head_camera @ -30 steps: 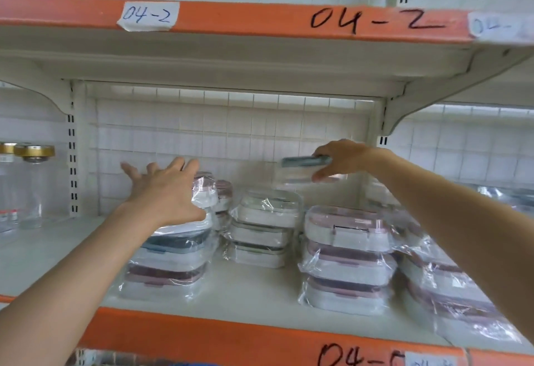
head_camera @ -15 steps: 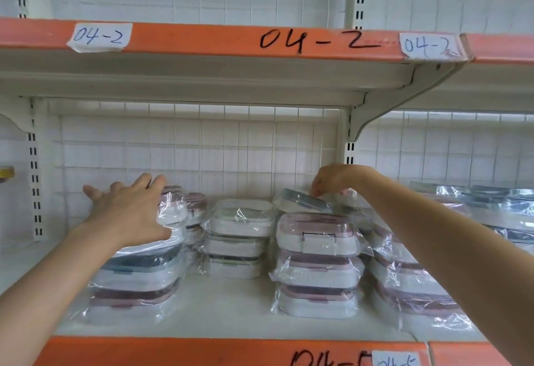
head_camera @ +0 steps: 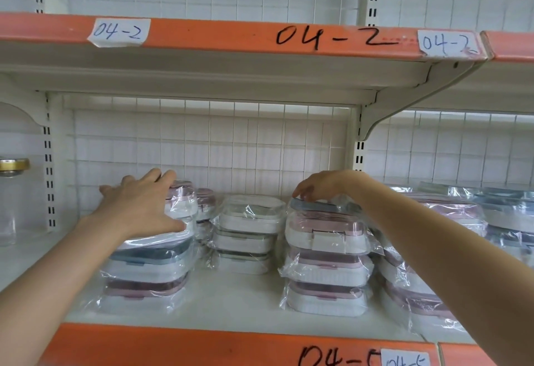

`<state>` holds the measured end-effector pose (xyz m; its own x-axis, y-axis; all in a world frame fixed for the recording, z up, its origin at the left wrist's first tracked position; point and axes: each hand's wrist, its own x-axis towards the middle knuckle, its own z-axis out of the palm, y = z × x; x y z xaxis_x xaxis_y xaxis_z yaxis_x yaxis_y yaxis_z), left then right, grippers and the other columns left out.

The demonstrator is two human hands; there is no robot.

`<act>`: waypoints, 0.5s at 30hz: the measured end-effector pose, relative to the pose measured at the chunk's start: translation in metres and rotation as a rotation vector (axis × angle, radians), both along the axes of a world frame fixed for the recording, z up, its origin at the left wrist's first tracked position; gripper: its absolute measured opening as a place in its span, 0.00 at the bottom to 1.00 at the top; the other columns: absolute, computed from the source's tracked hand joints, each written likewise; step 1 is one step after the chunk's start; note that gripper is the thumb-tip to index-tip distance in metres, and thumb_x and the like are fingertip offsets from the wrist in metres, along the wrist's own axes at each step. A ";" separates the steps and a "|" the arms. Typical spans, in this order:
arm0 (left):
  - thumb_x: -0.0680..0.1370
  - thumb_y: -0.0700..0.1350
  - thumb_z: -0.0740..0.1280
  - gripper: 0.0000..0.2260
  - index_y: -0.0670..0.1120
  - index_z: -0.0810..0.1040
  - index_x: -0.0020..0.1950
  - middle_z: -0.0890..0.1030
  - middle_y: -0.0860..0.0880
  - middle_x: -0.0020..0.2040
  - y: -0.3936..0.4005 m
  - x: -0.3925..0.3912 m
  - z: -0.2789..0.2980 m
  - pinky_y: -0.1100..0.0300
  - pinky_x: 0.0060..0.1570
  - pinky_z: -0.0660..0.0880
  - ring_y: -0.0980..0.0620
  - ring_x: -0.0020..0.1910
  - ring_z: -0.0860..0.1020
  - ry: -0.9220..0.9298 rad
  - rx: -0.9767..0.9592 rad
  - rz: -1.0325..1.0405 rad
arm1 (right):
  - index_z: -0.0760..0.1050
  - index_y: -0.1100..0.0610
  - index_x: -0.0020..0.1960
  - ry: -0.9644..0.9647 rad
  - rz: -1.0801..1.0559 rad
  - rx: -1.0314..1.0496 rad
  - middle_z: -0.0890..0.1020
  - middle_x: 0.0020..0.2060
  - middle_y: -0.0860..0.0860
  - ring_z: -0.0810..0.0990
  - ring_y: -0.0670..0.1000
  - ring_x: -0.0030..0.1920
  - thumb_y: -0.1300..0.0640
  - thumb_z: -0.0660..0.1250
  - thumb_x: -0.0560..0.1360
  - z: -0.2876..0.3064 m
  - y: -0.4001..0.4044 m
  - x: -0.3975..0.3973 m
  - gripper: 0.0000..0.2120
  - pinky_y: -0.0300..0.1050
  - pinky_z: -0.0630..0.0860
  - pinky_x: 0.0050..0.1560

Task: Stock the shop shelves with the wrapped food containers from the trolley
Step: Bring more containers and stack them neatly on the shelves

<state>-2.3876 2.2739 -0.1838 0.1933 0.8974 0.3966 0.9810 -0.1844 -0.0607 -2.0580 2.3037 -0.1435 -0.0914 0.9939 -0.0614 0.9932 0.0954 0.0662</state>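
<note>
Right hand (head_camera: 320, 185) curled, fingertips pinching a blue-lidded wrapped container (head_camera: 315, 206), setting it down at the back behind the pink stack (head_camera: 326, 261), likely filling the rear row; left hand (head_camera: 138, 206) flat, fingers spread, steadying the left stack (head_camera: 147, 267) — slippery crinkled film, rounded boxes on the shelf (head_camera: 237, 305)

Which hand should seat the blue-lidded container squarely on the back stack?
Right. The right hand already has its fingertips on the wrapped blue-lidded container behind the pink-lidded stack. The left hand lies flat on the left stack, steadying it.
</note>
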 end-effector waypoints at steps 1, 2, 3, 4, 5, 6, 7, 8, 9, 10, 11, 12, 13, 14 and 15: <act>0.68 0.70 0.66 0.34 0.55 0.59 0.67 0.66 0.56 0.63 0.001 -0.003 0.000 0.46 0.59 0.70 0.45 0.63 0.67 -0.039 -0.005 -0.027 | 0.67 0.45 0.70 -0.010 -0.004 0.010 0.69 0.70 0.48 0.67 0.52 0.69 0.55 0.57 0.81 0.001 0.000 0.000 0.19 0.50 0.64 0.70; 0.67 0.70 0.65 0.34 0.56 0.60 0.67 0.67 0.56 0.63 0.001 -0.007 -0.001 0.48 0.58 0.71 0.45 0.63 0.67 -0.075 -0.002 -0.051 | 0.66 0.45 0.70 -0.013 -0.002 0.029 0.68 0.70 0.48 0.66 0.52 0.69 0.55 0.56 0.81 0.002 -0.001 0.000 0.18 0.51 0.62 0.71; 0.67 0.71 0.65 0.33 0.57 0.61 0.67 0.67 0.56 0.64 0.000 -0.010 -0.002 0.48 0.58 0.71 0.46 0.64 0.67 -0.103 0.013 -0.072 | 0.67 0.46 0.70 -0.007 0.006 0.055 0.68 0.70 0.47 0.66 0.51 0.69 0.54 0.55 0.81 0.004 -0.003 -0.003 0.18 0.50 0.61 0.71; 0.67 0.70 0.65 0.33 0.58 0.62 0.68 0.67 0.57 0.65 0.000 -0.014 -0.005 0.48 0.58 0.70 0.46 0.65 0.66 -0.134 0.040 -0.093 | 0.67 0.46 0.70 0.008 0.021 0.086 0.69 0.70 0.47 0.66 0.51 0.69 0.54 0.55 0.82 0.005 -0.005 -0.007 0.18 0.49 0.60 0.71; 0.67 0.70 0.66 0.33 0.58 0.64 0.68 0.68 0.57 0.65 -0.001 -0.017 -0.008 0.47 0.59 0.69 0.47 0.65 0.66 -0.173 0.069 -0.117 | 0.68 0.47 0.70 0.027 0.045 0.118 0.70 0.69 0.47 0.66 0.50 0.69 0.54 0.55 0.82 0.007 -0.008 -0.014 0.17 0.47 0.60 0.70; 0.66 0.70 0.67 0.33 0.59 0.66 0.67 0.69 0.57 0.65 -0.001 -0.020 -0.010 0.47 0.60 0.69 0.47 0.65 0.65 -0.219 0.087 -0.143 | 0.69 0.48 0.69 0.044 0.079 0.155 0.70 0.69 0.46 0.67 0.50 0.68 0.53 0.55 0.82 0.010 -0.011 -0.023 0.17 0.46 0.60 0.69; 0.64 0.72 0.67 0.35 0.59 0.68 0.66 0.70 0.58 0.64 -0.002 -0.023 -0.012 0.46 0.61 0.68 0.47 0.65 0.66 -0.274 0.099 -0.174 | 0.69 0.49 0.69 0.051 0.123 0.185 0.70 0.68 0.46 0.67 0.50 0.68 0.53 0.56 0.81 0.012 -0.014 -0.033 0.17 0.44 0.60 0.68; 0.60 0.74 0.66 0.37 0.58 0.70 0.65 0.71 0.58 0.63 -0.002 -0.026 -0.014 0.46 0.61 0.68 0.48 0.64 0.67 -0.329 0.113 -0.206 | 0.69 0.50 0.69 0.052 0.171 0.206 0.71 0.68 0.46 0.67 0.49 0.68 0.52 0.56 0.81 0.015 -0.017 -0.045 0.17 0.42 0.60 0.67; 0.57 0.75 0.64 0.39 0.58 0.71 0.64 0.72 0.59 0.61 -0.003 -0.029 -0.015 0.47 0.62 0.68 0.49 0.64 0.68 -0.382 0.134 -0.244 | 0.69 0.50 0.69 0.060 0.221 0.221 0.72 0.67 0.45 0.68 0.49 0.68 0.52 0.57 0.81 0.017 -0.020 -0.058 0.17 0.39 0.60 0.65; 0.56 0.75 0.63 0.40 0.57 0.73 0.63 0.72 0.59 0.59 -0.003 -0.031 -0.016 0.47 0.61 0.68 0.49 0.63 0.69 -0.440 0.164 -0.285 | 0.69 0.50 0.69 0.087 0.275 0.234 0.73 0.66 0.45 0.70 0.48 0.66 0.51 0.58 0.81 0.018 -0.022 -0.070 0.17 0.37 0.61 0.62; 0.56 0.76 0.64 0.39 0.57 0.73 0.62 0.73 0.59 0.58 -0.004 -0.033 -0.016 0.49 0.60 0.69 0.50 0.61 0.70 -0.503 0.195 -0.328 | 0.69 0.49 0.68 0.131 0.325 0.242 0.74 0.65 0.46 0.72 0.48 0.65 0.51 0.59 0.80 0.019 -0.025 -0.081 0.17 0.36 0.62 0.61; 0.57 0.75 0.68 0.37 0.57 0.74 0.60 0.74 0.59 0.57 -0.007 -0.034 -0.014 0.54 0.57 0.70 0.51 0.60 0.72 -0.567 0.216 -0.364 | 0.69 0.48 0.69 0.183 0.371 0.244 0.74 0.65 0.46 0.73 0.46 0.63 0.51 0.61 0.79 0.020 -0.027 -0.092 0.18 0.36 0.63 0.61; 0.58 0.73 0.70 0.34 0.57 0.74 0.59 0.75 0.58 0.55 -0.011 -0.034 -0.012 0.60 0.54 0.69 0.53 0.58 0.73 -0.623 0.229 -0.395 | 0.68 0.47 0.69 0.243 0.413 0.236 0.74 0.66 0.45 0.74 0.45 0.62 0.50 0.63 0.78 0.020 -0.030 -0.101 0.19 0.37 0.64 0.62; 0.59 0.70 0.70 0.31 0.58 0.74 0.58 0.75 0.59 0.54 -0.016 -0.033 -0.010 0.64 0.51 0.68 0.55 0.56 0.73 -0.653 0.239 -0.420 | 0.68 0.46 0.69 0.318 0.450 0.213 0.73 0.66 0.45 0.74 0.45 0.61 0.49 0.65 0.77 0.020 -0.033 -0.109 0.21 0.38 0.66 0.63; 0.60 0.69 0.71 0.30 0.60 0.73 0.58 0.75 0.60 0.54 -0.020 -0.030 -0.007 0.65 0.50 0.67 0.55 0.56 0.72 -0.653 0.255 -0.441 | 0.67 0.45 0.70 0.406 0.481 0.177 0.72 0.66 0.46 0.74 0.45 0.61 0.47 0.67 0.76 0.020 -0.036 -0.117 0.23 0.40 0.68 0.64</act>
